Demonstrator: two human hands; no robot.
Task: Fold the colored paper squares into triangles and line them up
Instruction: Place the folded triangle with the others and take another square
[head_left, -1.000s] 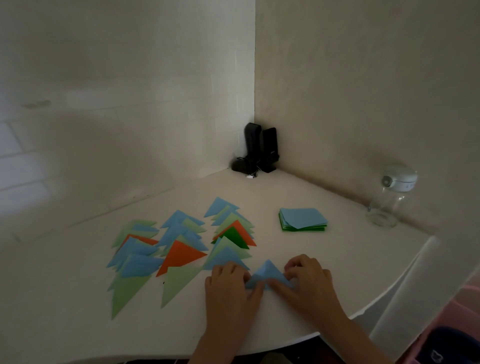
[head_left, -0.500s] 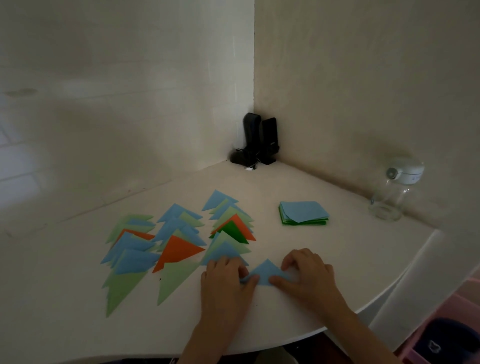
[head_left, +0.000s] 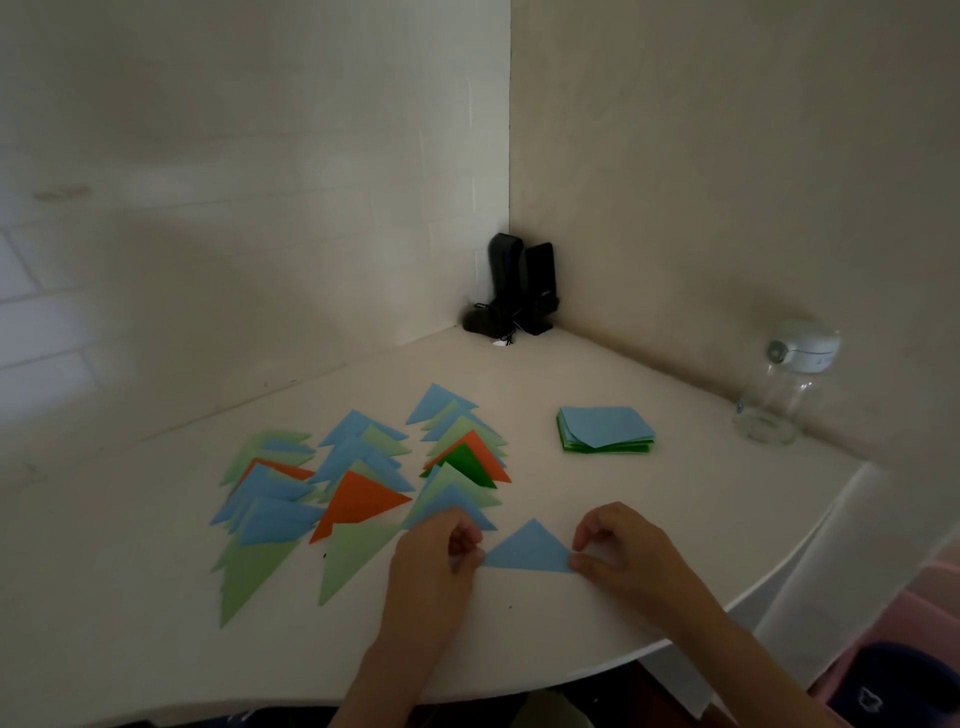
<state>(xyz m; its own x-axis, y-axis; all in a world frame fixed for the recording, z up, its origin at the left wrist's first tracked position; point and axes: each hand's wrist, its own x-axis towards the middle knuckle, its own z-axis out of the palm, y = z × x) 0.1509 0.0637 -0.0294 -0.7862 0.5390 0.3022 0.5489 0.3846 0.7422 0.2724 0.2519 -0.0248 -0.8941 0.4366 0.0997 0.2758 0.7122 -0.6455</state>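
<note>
A blue paper triangle (head_left: 530, 550) lies flat near the table's front edge, point away from me. My left hand (head_left: 431, 566) pinches its left corner and my right hand (head_left: 623, 556) pinches its right corner. Left of it, several folded triangles in blue, light green, orange and dark green overlap in three rows (head_left: 358, 483). A stack of unfolded squares (head_left: 605, 428), blue on top and green beneath, sits behind my right hand.
The white table (head_left: 156, 649) fills a wall corner. Two black upright devices with a cord (head_left: 519, 286) stand in the corner. A clear jar with a white lid (head_left: 779, 389) stands at the right wall. The table's curved edge runs close under my forearms.
My hands have slid apart from the middle of the blue triangle to its two outer corners, so the whole triangle now shows. The camera has tilted slightly.
</note>
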